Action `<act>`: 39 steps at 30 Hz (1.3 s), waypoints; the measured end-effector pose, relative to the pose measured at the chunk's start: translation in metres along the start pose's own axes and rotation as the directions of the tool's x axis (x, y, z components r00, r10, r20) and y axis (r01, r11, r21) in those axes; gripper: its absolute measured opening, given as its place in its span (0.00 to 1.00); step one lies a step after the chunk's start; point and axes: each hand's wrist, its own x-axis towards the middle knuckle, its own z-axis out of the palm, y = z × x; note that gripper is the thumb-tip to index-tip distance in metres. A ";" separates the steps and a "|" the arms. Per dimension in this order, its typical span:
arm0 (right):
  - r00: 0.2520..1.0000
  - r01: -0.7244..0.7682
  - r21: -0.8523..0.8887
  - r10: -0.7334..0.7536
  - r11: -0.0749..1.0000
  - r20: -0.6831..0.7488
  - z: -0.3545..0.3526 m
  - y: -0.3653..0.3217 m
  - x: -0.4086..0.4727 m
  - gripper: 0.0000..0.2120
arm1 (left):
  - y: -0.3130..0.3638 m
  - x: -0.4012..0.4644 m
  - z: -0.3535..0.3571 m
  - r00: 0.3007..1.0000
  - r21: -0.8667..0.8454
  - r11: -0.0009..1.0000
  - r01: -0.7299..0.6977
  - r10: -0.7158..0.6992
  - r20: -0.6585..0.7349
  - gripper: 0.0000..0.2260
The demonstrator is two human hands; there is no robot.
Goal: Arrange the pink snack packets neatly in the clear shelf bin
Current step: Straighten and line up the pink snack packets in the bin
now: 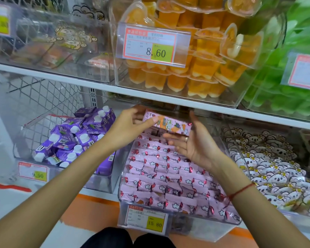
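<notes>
1. Clear shelf bin (123, 178): transparent rigid plastic with rounded corners, on the lower shelf; a yellow-and-white price tag (147, 220) is fixed to its front.
2. Pink snack packets (168, 181): glossy film pillow packs with crimped ends, white cloud prints and dark-red marks, lying in rough overlapping rows that fill the bin.
3. Held packet (168, 123): longer, flat-sided, pink with orange and purple print, above the bin's rear, tilted down to the right.
4. Left hand (127, 127): fingers and thumb curled round the packet's left end, grasping it.
5. Right hand (195, 145): palm up, fingers spread and nearly straight, released; fingertips sit just under the held packet, and whether they touch it cannot be told. A ring shows on one finger, a red cord (240, 191) at the wrist.
6. Neighbours: purple cartons (75, 136) with white caps in the left bin; pale animal-print packs (268, 165) at right; orange jelly cups (200, 68) above.
7. Obscured: the bin's rear rows lie behind both hands; tag lettering is too blurred to read; the green items at upper right are cut off.
</notes>
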 end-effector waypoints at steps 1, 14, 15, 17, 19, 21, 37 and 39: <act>1.000 0.015 0.039 -0.015 0.999 0.010 -0.002 -0.001 0.000 0.30 | -0.001 0.000 0.001 0.998 0.024 1.000 0.010 -0.009 -0.060 0.10; 0.744 0.262 -0.575 -0.541 0.776 -0.392 -0.004 0.010 0.039 0.22 | -0.018 -0.056 0.002 0.971 0.456 0.883 0.113 0.000 -0.241 0.17; 0.759 0.247 -0.631 -0.552 0.736 -0.347 -0.005 0.013 0.045 0.21 | -0.020 -0.060 0.003 0.972 0.490 0.864 0.119 0.000 -0.236 0.16; 0.803 0.205 -0.778 -0.556 0.594 -0.214 -0.005 0.015 0.055 0.17 | -0.022 -0.063 0.004 0.966 0.538 0.833 0.128 0.018 -0.258 0.14; 0.831 0.187 -0.895 -0.551 0.404 -0.075 -0.005 0.007 0.062 0.16 | -0.024 -0.065 0.005 0.954 0.552 0.818 0.162 0.013 -0.299 0.14; 0.863 0.182 -0.952 -0.504 0.247 0.034 -0.002 -0.007 0.066 0.17 | -0.027 -0.066 0.006 0.940 0.544 0.815 0.201 -0.005 -0.340 0.13; 0.950 0.197 -0.960 -0.281 0.200 0.136 -0.010 0.026 0.075 0.16 | -0.011 -0.056 -0.001 0.958 0.678 0.724 0.125 0.090 -0.272 0.11; 0.886 0.142 -0.989 -0.451 0.040 0.109 -0.024 0.024 0.066 0.16 | -0.005 -0.040 0.001 0.966 0.691 0.721 0.044 0.146 -0.214 0.11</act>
